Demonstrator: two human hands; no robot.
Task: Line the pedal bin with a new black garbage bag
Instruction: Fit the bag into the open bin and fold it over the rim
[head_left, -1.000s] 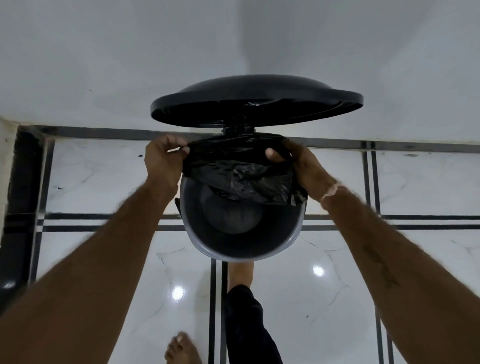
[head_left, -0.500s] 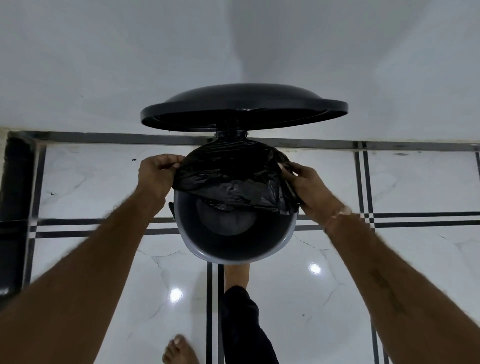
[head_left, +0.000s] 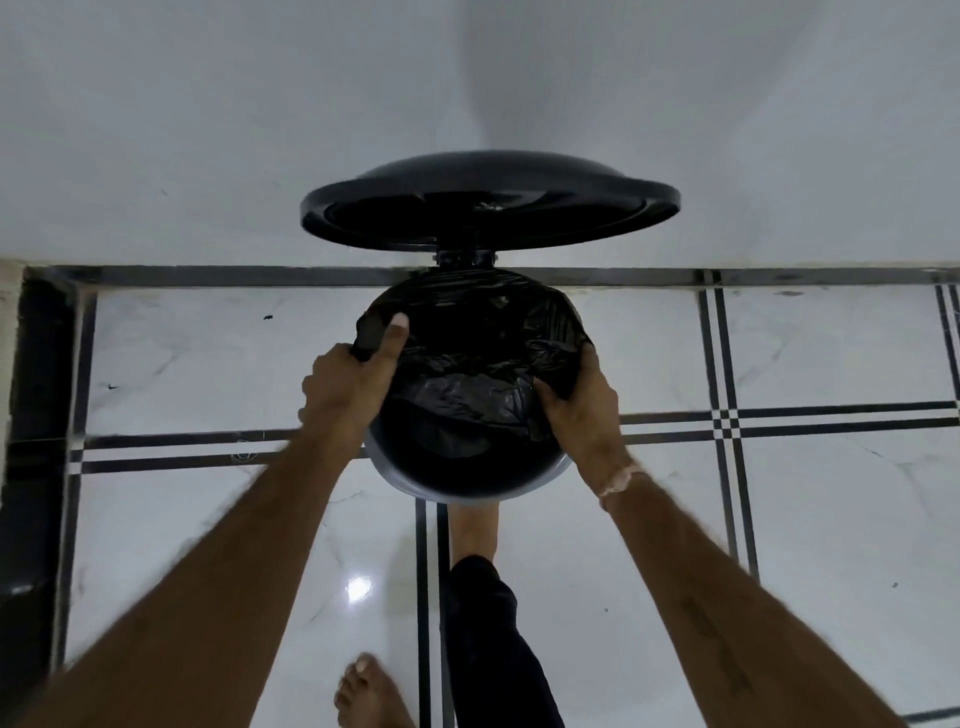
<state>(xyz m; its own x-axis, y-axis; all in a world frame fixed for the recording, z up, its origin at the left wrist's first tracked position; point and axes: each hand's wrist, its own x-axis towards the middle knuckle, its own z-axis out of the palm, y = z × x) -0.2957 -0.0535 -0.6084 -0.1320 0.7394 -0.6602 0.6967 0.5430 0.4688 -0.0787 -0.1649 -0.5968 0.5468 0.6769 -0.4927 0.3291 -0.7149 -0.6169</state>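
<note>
The round grey pedal bin (head_left: 410, 480) stands on the floor against the wall, its black lid (head_left: 488, 202) raised open. A black garbage bag (head_left: 467, 338) is stretched over the far rim and hangs crumpled into the bin. My left hand (head_left: 353, 384) grips the bag's edge at the bin's left side, thumb on top of the plastic. Opposite it, my right hand (head_left: 582, 400) holds the edge at the right side. The near rim shows bare grey.
My right foot (head_left: 472, 530) rests at the bin's near base where the pedal is hidden; my left foot (head_left: 369, 691) stands on the glossy white tiled floor (head_left: 779, 519). A white wall (head_left: 208, 130) rises behind. A dark upright edge (head_left: 31, 415) runs along the left.
Both hands have drawn the bag's edge further down the bin's sides toward me, so the plastic now covers more of the rim and opening.
</note>
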